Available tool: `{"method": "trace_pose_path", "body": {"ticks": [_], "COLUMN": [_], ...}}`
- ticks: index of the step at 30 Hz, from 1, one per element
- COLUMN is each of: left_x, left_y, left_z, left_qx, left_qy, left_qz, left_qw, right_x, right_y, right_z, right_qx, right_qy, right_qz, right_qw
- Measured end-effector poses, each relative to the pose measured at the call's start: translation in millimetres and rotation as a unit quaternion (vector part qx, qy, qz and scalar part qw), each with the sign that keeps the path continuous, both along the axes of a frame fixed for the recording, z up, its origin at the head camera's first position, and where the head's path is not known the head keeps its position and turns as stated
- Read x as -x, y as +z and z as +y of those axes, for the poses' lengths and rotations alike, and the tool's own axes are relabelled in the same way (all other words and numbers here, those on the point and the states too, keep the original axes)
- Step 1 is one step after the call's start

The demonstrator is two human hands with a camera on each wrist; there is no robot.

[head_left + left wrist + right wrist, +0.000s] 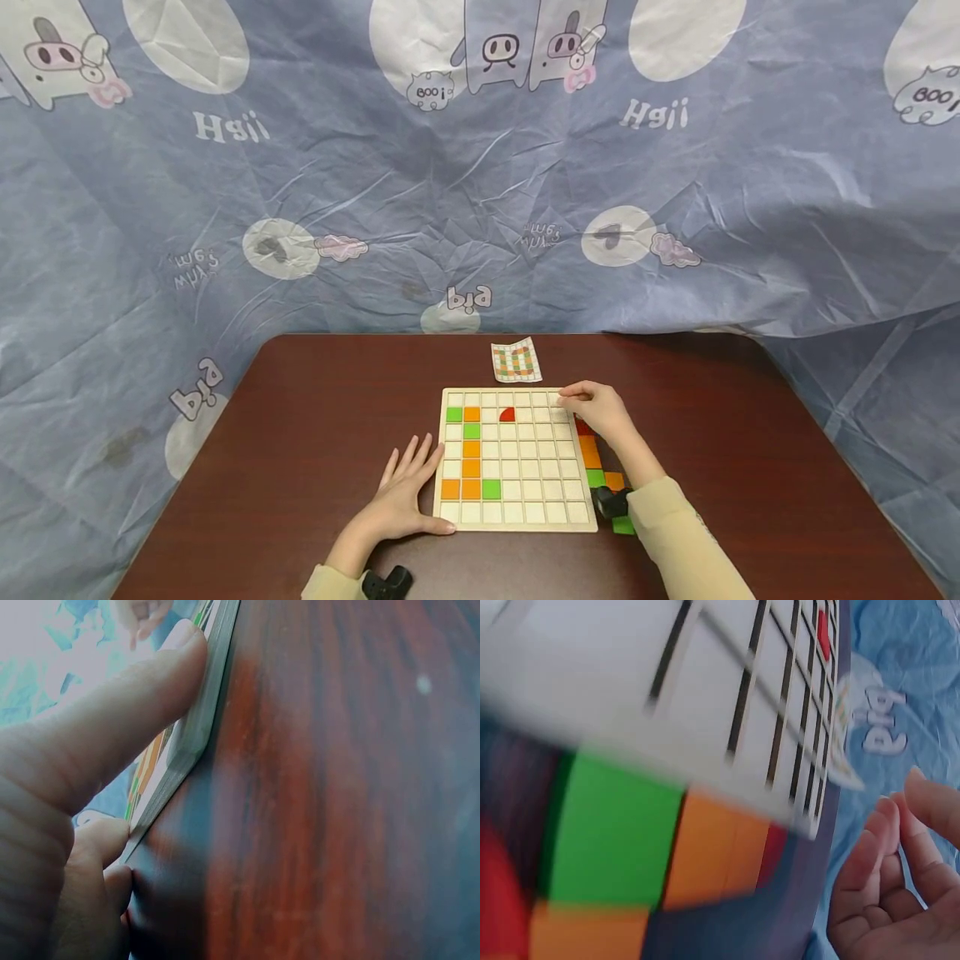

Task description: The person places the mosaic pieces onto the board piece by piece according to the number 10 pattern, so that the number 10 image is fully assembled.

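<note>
A cream gridded board (517, 527) lies on the table with green and orange squares in its left columns. A red quarter-round piece (507, 414) sits in the second row. My left hand (401, 500) is spread at the board's lower left corner, thumb along the front edge and fingers at the left side. In the left wrist view, the thumb (142, 697) touches the board's edge. Over the board's upper right corner is my right hand (597, 408), its fingers bent and fingertips close together. The right wrist view shows the thumb near the index fingertip, with no piece visible between them.
Loose pieces lie along the board's right side: an orange square (590, 452), a green square (596, 478), some red ones and others partly under the right wrist. A paper card (516, 362) with a coloured grid pattern lies behind the board. A patterned blue cloth (450, 192) hangs behind the table.
</note>
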State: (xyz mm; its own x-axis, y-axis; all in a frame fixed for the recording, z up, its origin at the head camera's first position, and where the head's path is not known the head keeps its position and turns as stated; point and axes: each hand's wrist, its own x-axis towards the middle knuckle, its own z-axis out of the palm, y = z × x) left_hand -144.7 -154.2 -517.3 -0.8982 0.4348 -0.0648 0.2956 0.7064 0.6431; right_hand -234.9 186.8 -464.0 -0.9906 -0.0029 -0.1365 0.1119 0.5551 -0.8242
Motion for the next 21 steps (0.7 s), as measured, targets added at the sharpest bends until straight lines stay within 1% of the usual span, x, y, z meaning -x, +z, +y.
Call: {"method": "trace_pose_path", "body": {"ticks": [5,10,15,21], "left_x": [-0.1,-1.1,-1.1,-0.5], "left_y": [-0.6,-0.7,-1.3,-1.4], "left_z": [0.9,-0.2,-0.2,1.3], "left_qx": [-0.003,0.002,0.007,0.006], "left_qy": [0.003,0.004,0.004,0.002], "left_qz": [0.0,0.001,0.0,0.0], "left_qw": [1.0,1.0,1.0,1.0], "right_x": [-9.8,-23.1,-35.8,-48.1], "right_y": [-4.9,-9.4,-12.3,-11.7], "right_z": [25,38,39,30], "right_qx": [-0.022,-0.049,-0.07,-0.069], "right_qy": [-0.014,-0.039,-0.059,-0.092], "right_qz": [-0.023,-0.045,-0.05,-0.054], "right_qw": [0.9994,0.997,0.9945,0.9919]}}
